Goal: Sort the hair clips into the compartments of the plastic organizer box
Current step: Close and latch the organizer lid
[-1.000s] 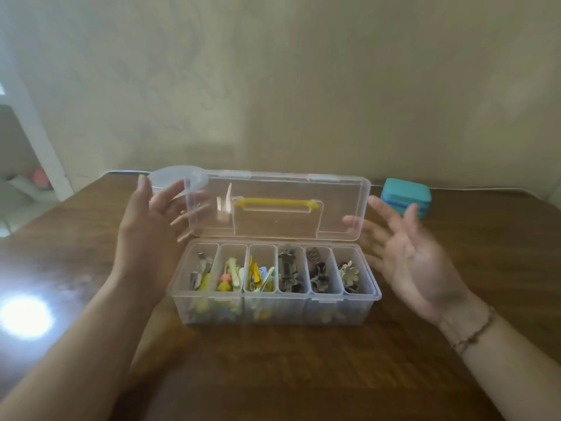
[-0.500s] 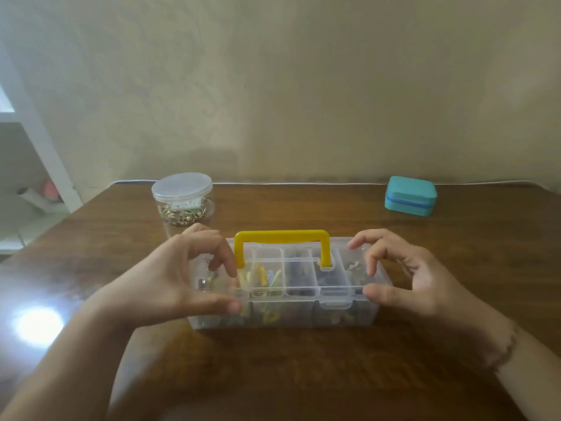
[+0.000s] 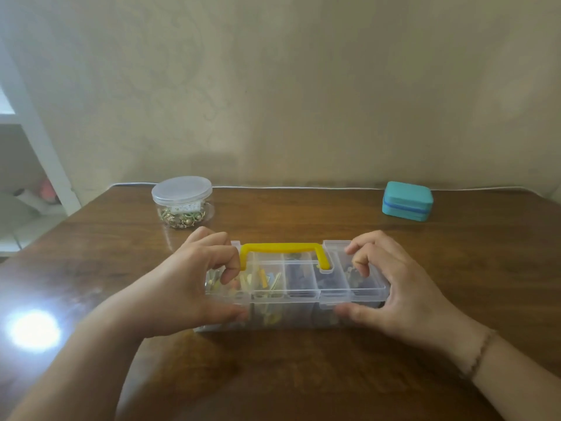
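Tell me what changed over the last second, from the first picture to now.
The clear lid of the organizer box swung down from upright to shut, yellow handle on top. The left hand and right hand, open beside the lid before, now grip the box ends, fingers on the lid, thumbs at the front. The round jar, teal case and the box's place on the table stayed.

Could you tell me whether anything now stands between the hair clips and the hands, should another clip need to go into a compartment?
Yes: the clear lid with the yellow handle lies shut over the organizer box, covering the hair clips. The left hand and right hand grip its ends.
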{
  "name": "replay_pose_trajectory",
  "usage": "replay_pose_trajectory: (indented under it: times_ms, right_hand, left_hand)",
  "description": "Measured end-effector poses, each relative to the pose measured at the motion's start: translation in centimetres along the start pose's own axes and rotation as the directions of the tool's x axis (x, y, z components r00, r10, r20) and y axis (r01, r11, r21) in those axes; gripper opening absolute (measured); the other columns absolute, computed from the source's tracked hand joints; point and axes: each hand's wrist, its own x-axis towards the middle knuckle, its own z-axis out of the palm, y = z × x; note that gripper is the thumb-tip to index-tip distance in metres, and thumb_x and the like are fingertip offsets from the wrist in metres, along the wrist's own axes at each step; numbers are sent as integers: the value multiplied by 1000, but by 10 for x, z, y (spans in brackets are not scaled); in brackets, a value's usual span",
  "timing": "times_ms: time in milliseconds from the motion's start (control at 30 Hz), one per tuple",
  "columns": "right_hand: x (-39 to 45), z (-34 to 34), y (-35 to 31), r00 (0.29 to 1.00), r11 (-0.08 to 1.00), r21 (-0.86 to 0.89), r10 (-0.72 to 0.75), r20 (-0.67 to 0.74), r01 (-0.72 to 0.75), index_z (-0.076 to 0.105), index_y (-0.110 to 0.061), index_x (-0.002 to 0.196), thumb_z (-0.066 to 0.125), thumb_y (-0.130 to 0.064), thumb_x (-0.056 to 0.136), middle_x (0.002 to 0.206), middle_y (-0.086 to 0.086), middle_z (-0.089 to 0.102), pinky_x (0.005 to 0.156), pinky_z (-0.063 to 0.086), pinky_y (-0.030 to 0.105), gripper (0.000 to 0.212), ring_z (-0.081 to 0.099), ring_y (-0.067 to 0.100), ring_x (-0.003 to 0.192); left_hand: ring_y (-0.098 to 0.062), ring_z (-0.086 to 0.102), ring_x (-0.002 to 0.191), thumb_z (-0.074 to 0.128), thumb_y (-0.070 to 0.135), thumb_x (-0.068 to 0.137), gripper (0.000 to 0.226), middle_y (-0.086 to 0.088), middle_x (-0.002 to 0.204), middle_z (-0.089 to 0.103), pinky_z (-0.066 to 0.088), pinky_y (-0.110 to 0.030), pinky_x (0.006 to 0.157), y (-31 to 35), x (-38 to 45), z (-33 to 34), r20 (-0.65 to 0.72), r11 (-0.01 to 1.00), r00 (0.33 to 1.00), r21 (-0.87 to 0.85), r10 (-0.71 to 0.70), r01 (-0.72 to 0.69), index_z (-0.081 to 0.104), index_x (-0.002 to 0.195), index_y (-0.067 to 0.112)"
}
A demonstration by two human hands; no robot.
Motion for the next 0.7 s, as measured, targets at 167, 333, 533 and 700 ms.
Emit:
replay_pose_trajectory:
  times_ms: [167,333,533,700]
  right_hand:
    - [3,2,11,998,999,-18,49,-42,-49,40,-43,96,54,-76,70,124,-35,41,90,45,23,44,41,-10,120]
    - [-4,-6,23,990,999,7,39,-135,-39,44,-49,113,56,-71,76,147,-22,31,100,44,33,45,33,-2,134]
    - [-5,-17,33,994,999,31,21,-103,-17,41,-56,119,59,-64,79,131,-34,36,90,51,22,44,48,-5,118]
    - [31,-30,56,995,990,-116,90,34,-86,37,-68,100,47,-72,76,124,-47,27,78,41,6,26,39,-20,112]
  left_hand:
    - [-9,39,101,84,46,65,45,18,88,47,35,-19,79,7,8,13,-145,998,988,50,46,-39,44,78,33]
    - [-17,22,137,56,84,63,70,18,140,30,27,-43,113,-1,-2,2,-114,965,982,196,-153,173,47,124,50]
    - [-3,62,95,69,68,67,85,12,112,59,47,-14,83,0,-4,2,-92,914,909,-54,-406,402,41,141,38]
    - [0,63,80,79,60,69,75,11,98,63,46,-10,76,-10,38,9,-139,880,870,-19,-473,475,48,135,41]
